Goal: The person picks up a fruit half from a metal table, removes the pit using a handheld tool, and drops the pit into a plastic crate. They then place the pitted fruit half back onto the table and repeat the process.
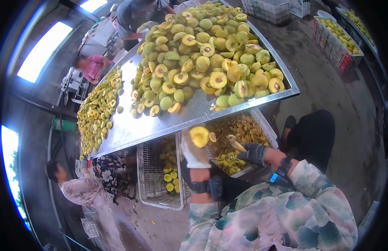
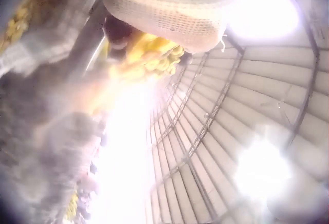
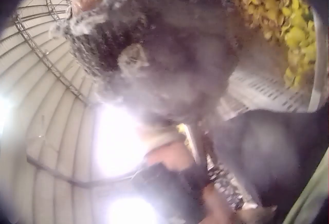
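My left hand (image 1: 193,152), in a pale glove, holds a yellow peach half (image 1: 199,137) with its hollow facing up, over the gap between two crates. Just right of the fruit is a small brownish piece (image 1: 212,137). My right hand (image 1: 255,154), in a dark grey glove, grips a short tan tool (image 1: 235,143) that points at the peach half; its exact kind cannot be told. In the left wrist view, the pale glove (image 2: 164,16) fills the top, with blurred yellow fruit (image 2: 154,54) beneath. The dark glove (image 3: 154,54) covers most of the right wrist view's upper half.
A metal table (image 1: 169,125) bears a heap of halved peaches (image 1: 198,54), many with brown pits. Below its edge stand a crate of scraps (image 1: 261,115) and a white crate (image 1: 158,203) with yellow halves. Other people work around the table; filled crates (image 1: 340,58) stand back right.
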A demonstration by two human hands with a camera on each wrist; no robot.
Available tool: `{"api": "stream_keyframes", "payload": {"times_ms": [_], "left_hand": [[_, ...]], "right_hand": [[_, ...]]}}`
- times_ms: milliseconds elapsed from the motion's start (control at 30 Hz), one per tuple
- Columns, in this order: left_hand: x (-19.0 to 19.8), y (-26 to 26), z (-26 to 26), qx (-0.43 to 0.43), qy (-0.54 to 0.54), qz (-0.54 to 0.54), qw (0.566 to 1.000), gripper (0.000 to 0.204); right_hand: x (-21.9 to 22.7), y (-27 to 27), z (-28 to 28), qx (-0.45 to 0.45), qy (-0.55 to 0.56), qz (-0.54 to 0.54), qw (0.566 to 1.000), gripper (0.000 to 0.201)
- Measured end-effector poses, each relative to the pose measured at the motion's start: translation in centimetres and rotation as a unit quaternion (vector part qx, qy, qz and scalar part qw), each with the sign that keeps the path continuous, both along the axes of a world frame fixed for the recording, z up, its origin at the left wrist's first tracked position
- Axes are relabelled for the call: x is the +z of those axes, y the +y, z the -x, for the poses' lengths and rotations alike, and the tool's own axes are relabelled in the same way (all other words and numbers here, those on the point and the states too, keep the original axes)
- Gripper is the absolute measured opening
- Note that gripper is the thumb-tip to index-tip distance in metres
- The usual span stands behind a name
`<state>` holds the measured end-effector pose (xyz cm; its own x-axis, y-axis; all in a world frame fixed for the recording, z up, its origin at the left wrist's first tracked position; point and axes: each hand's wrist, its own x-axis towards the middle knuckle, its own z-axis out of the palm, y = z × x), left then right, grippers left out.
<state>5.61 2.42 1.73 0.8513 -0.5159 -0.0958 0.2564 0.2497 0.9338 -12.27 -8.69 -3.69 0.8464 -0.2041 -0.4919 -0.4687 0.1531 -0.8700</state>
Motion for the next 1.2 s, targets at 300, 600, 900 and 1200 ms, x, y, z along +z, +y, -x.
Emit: {"api": "stream_keyframes", "payload": {"times_ms": [300,600,900,1200], "left_hand": [[-0.5,9.8,-11.9,0.186,-0.475,-0.582,0.633,0.045],[1.1,-4.4,-16.5,0.042,-0.362,-0.718,0.593,0.049],[-0.4,-5.8,-14.8,0.043,-0.053,-0.252,0.965,0.041],[2.8,-4.1,-2.7,-0.103,0.157,0.124,0.974,0.028]], "right_hand": [[-6.4,-1.5,1.1,0.004,0.108,0.185,0.977,0.047],[-6.6,-1.4,2.3,0.053,0.092,0.230,0.967,0.043],[-2.8,-1.4,1.1,-0.028,-0.005,0.226,0.974,0.046],[6.4,-0.6,-1.7,-0.028,-0.149,0.264,0.953,0.035]]}}
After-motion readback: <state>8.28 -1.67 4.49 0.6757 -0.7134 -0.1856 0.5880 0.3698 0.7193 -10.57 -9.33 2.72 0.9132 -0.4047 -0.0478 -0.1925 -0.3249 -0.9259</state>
